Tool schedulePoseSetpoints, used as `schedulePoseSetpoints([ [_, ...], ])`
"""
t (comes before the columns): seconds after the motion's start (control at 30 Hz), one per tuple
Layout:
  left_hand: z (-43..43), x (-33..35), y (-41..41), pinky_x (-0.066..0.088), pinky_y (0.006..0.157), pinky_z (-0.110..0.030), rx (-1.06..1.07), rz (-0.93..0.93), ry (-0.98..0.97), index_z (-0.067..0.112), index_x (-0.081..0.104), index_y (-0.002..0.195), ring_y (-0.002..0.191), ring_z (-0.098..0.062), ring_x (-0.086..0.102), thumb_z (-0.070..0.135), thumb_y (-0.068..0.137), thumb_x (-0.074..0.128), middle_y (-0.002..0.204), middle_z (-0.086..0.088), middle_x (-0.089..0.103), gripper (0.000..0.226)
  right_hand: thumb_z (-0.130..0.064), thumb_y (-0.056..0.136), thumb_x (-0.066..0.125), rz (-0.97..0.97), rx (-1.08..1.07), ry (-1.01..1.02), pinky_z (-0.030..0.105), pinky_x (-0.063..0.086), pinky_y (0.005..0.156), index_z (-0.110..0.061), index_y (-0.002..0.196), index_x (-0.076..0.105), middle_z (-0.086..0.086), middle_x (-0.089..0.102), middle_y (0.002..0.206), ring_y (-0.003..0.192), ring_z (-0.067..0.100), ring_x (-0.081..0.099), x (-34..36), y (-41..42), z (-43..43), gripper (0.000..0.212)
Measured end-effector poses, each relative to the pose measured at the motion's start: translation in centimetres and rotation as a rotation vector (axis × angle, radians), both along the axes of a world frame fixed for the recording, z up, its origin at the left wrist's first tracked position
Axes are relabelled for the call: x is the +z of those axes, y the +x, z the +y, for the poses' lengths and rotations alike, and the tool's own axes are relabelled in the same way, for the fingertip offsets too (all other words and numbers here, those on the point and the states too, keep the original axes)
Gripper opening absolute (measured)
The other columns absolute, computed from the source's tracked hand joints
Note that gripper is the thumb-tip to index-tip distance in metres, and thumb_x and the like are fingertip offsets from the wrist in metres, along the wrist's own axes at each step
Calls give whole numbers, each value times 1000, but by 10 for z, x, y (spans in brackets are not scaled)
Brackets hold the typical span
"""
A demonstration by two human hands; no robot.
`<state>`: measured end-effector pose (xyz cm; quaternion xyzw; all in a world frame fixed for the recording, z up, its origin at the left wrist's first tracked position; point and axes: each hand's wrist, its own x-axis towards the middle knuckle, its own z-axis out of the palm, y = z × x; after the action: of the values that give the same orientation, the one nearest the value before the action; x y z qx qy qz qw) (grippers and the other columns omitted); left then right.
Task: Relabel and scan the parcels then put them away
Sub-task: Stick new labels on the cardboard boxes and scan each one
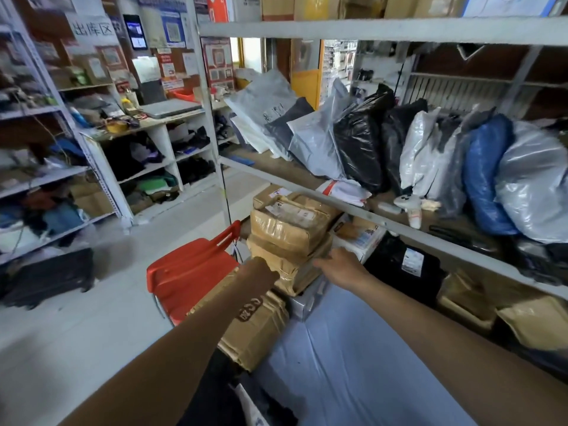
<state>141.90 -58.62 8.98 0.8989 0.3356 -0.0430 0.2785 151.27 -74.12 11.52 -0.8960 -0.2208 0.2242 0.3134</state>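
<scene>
A stack of taped cardboard parcels [292, 229] stands at the left end of a lower shelf. My left hand [261, 272] grips the left side of the bottom parcel [292, 273] in the stack. My right hand [341, 265] holds the same parcel on its right side, fingers curled under the edge. A white label shows on the top parcel [295, 210]. Below the stack lies another crumpled brown box [261, 330]. A large pale blue parcel [353, 364] fills the foreground between my arms.
A red plastic chair [190, 269] stands left of the stack. The shelf above [399, 226] carries several plastic mailer bags [430, 155]. More boxes [522, 324] and a black parcel [405, 265] sit on the lower shelf at right. Cluttered racks [46, 179] line the left wall.
</scene>
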Motion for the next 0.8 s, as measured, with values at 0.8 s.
schedulePoseSetpoints([
  [0.8, 74, -22, 99, 49, 87, -40, 426, -539, -507, 13, 38, 130, 103, -30, 57, 39, 84, 66, 118, -10, 56, 60, -28, 80, 64, 226, -637, 413, 47, 54, 88, -9, 103, 60, 10, 66, 105, 98, 29, 63, -47, 81, 85, 30],
])
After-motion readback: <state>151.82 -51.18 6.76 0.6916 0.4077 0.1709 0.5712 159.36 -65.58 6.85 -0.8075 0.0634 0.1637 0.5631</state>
